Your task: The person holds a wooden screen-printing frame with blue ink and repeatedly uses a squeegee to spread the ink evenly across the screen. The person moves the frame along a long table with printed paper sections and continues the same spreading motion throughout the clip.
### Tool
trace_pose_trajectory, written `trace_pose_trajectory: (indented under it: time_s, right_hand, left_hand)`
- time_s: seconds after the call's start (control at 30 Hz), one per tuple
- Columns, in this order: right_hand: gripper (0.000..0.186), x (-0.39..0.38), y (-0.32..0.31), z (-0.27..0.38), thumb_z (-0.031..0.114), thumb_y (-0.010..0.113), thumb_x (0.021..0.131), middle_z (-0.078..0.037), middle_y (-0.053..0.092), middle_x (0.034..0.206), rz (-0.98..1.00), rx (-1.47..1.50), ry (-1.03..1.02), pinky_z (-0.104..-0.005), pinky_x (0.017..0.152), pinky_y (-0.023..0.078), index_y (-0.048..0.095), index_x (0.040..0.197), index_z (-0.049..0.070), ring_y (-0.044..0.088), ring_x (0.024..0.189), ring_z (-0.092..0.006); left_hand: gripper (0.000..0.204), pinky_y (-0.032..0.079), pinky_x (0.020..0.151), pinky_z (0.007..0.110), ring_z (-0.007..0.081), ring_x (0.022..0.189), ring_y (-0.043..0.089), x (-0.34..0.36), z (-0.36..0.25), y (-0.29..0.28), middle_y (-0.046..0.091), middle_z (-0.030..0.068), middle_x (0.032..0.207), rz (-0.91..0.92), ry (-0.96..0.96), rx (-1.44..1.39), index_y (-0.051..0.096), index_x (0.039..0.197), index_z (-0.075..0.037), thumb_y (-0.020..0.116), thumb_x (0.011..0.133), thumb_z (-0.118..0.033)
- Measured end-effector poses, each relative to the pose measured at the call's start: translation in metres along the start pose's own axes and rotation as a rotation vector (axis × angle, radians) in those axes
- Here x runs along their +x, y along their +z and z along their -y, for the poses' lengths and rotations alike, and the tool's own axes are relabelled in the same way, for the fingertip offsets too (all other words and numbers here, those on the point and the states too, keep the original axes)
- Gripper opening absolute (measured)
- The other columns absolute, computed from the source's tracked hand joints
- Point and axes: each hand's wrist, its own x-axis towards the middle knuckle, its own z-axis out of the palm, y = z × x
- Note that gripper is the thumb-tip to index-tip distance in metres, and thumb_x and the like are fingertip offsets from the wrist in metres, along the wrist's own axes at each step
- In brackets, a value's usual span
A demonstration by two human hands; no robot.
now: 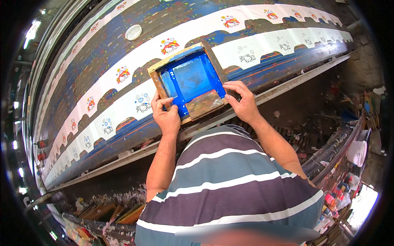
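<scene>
Hands hold frame — overlapping white strip — disc beyond.

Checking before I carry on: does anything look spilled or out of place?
Multicoloured paint specks dot the table, and blue ink smears the inside of the wooden frame between the left hand and right hand. A round white lid or dish lies on the table beyond it. These look untidy but could be routine.

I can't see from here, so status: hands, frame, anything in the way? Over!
Left hand, right hand gripping screen-printing frame by opposite sides. Blue ink on mesh. Possibly in the way: squeegee inside, near end.
</scene>
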Motion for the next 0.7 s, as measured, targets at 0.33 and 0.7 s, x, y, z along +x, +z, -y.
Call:
trace_pose_trajectory:
  time_s: [0.33, 0.7]
  right_hand:
    - [0.032, 0.01, -0.018, 0.013, 0.004, 0.088, 0.092, -0.015, 0.079, 0.131, 0.119, -0.08, -0.295, -0.0525, 0.112, 0.057, 0.082, 0.124, 0.004, 0.072, 0.127, -0.0386]
    - [0.024, 0.035, 0.017, 0.024, 0.017, 0.073, 0.096, -0.01, 0.074, 0.115, 0.434, -0.449, -0.621, -0.0451, 0.097, 0.057, 0.08, 0.117, 0.006, 0.072, 0.111, -0.0304]
  left_hand:
    - [0.035, 0.06, 0.111, 0.038, 0.0282, 0.147, 0.069, -0.002, 0.006, 0.004, 0.048, 0.0237, 0.183, 0.004, -0.147, -0.131, 0.075, 0.108, -0.003, 0.073, 0.084, 0.022]
    - [0.033, 0.058, 0.116, 0.04, 0.0298, 0.147, 0.068, -0.003, 0.002, 0.008, 0.051, 0.0237, 0.179, 0.007, -0.126, -0.097, 0.076, 0.107, -0.003, 0.075, 0.083, 0.021]
